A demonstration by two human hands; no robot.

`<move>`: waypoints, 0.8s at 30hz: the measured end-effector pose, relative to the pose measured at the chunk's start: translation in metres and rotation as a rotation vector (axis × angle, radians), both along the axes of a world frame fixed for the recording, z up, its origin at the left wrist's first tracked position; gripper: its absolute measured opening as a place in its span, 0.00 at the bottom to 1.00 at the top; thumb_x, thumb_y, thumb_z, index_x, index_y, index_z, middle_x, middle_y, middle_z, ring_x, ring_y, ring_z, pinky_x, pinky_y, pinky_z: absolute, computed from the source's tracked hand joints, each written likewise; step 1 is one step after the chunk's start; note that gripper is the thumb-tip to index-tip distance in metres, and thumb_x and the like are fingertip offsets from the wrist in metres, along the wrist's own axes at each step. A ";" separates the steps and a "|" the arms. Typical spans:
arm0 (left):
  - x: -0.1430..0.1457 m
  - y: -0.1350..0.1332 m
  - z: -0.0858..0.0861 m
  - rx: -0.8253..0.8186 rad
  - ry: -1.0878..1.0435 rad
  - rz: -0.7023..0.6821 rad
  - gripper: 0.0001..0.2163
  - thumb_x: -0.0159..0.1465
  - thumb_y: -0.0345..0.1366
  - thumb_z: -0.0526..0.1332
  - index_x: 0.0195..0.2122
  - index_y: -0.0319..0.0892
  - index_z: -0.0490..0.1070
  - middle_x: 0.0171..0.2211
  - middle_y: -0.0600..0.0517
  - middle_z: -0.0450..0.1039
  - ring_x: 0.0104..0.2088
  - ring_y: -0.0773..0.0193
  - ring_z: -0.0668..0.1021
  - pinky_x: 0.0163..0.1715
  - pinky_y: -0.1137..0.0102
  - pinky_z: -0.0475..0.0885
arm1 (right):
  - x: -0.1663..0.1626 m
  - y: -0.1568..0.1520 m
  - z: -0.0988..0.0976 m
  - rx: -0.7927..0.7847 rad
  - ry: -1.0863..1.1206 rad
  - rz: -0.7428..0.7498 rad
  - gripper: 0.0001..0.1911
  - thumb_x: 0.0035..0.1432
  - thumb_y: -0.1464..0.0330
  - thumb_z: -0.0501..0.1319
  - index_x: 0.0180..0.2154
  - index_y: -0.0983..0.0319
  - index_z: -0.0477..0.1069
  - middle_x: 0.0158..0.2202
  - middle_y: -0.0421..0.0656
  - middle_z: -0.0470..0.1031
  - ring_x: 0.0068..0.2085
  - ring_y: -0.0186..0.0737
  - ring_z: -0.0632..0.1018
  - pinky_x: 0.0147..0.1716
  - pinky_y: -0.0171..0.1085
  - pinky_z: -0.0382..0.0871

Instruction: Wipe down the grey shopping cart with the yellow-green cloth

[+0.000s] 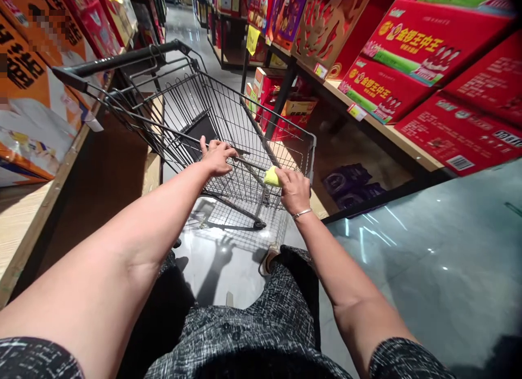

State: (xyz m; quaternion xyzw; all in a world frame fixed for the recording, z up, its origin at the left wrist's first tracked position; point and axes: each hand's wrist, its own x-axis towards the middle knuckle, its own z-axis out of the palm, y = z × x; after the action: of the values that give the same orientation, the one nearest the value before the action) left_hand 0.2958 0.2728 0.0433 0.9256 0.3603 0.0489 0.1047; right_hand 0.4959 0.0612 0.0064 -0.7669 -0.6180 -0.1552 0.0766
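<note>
A black wire shopping cart stands in front of me at an angle, its handlebar at the far left. My left hand is at the cart's near rim, thumb raised and fingers apart; it holds nothing I can see. Whether it rests on the rim or hovers just above cannot be told. Farther right along the same rim, my right hand is closed around a folded yellow-green cloth, close against the rail. Part of the cloth is hidden under the fingers. Through the wire, no goods show in the basket.
Shelves with red gift boxes line the right side; dark purple packs lie on the low level. Orange boxes fill a wooden shelf on the left. A shiny grey floor runs between, and the aisle continues beyond the cart.
</note>
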 end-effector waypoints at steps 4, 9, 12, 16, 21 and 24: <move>0.004 0.006 0.001 -0.014 -0.001 0.033 0.16 0.58 0.38 0.61 0.47 0.54 0.75 0.57 0.52 0.67 0.66 0.44 0.56 0.64 0.39 0.25 | 0.027 -0.037 -0.009 0.048 -0.032 -0.099 0.34 0.56 0.78 0.56 0.63 0.55 0.64 0.59 0.48 0.70 0.53 0.49 0.65 0.48 0.46 0.56; 0.004 0.004 0.002 -0.026 -0.003 0.051 0.15 0.57 0.38 0.60 0.46 0.53 0.76 0.55 0.51 0.66 0.66 0.44 0.56 0.64 0.38 0.24 | 0.016 -0.034 -0.023 0.143 -0.044 -0.135 0.30 0.58 0.77 0.56 0.62 0.55 0.67 0.59 0.46 0.71 0.53 0.49 0.65 0.49 0.46 0.56; -0.003 0.000 0.002 -0.032 -0.013 0.028 0.15 0.57 0.38 0.60 0.45 0.53 0.76 0.54 0.52 0.67 0.66 0.46 0.56 0.64 0.39 0.24 | 0.000 -0.027 -0.041 0.149 -0.054 -0.036 0.27 0.63 0.74 0.54 0.61 0.50 0.67 0.59 0.45 0.71 0.56 0.48 0.64 0.52 0.47 0.54; -0.015 -0.004 0.004 -0.057 -0.021 -0.004 0.14 0.57 0.40 0.60 0.44 0.52 0.75 0.55 0.52 0.67 0.66 0.46 0.54 0.64 0.40 0.23 | -0.018 -0.029 -0.078 -0.073 -0.006 0.093 0.26 0.67 0.71 0.51 0.62 0.45 0.65 0.62 0.42 0.69 0.60 0.47 0.63 0.55 0.49 0.53; -0.025 -0.005 0.006 -0.066 -0.024 0.003 0.14 0.57 0.38 0.60 0.45 0.53 0.75 0.55 0.53 0.67 0.66 0.48 0.54 0.65 0.42 0.23 | -0.042 -0.039 -0.129 -0.397 0.099 0.146 0.22 0.66 0.71 0.51 0.58 0.49 0.69 0.59 0.45 0.71 0.59 0.47 0.66 0.55 0.48 0.58; -0.028 -0.002 0.005 -0.052 -0.012 0.008 0.14 0.57 0.38 0.60 0.45 0.54 0.76 0.55 0.54 0.67 0.66 0.48 0.55 0.65 0.41 0.24 | -0.053 -0.046 -0.146 -0.466 0.129 0.156 0.17 0.63 0.73 0.55 0.50 0.55 0.75 0.52 0.47 0.75 0.54 0.47 0.70 0.52 0.46 0.60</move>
State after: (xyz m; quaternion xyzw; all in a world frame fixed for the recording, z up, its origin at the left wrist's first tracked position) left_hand 0.2681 0.2710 0.0487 0.9209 0.3645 0.0455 0.1307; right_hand 0.4429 0.0154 -0.1397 -0.7223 -0.6881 0.0472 -0.0513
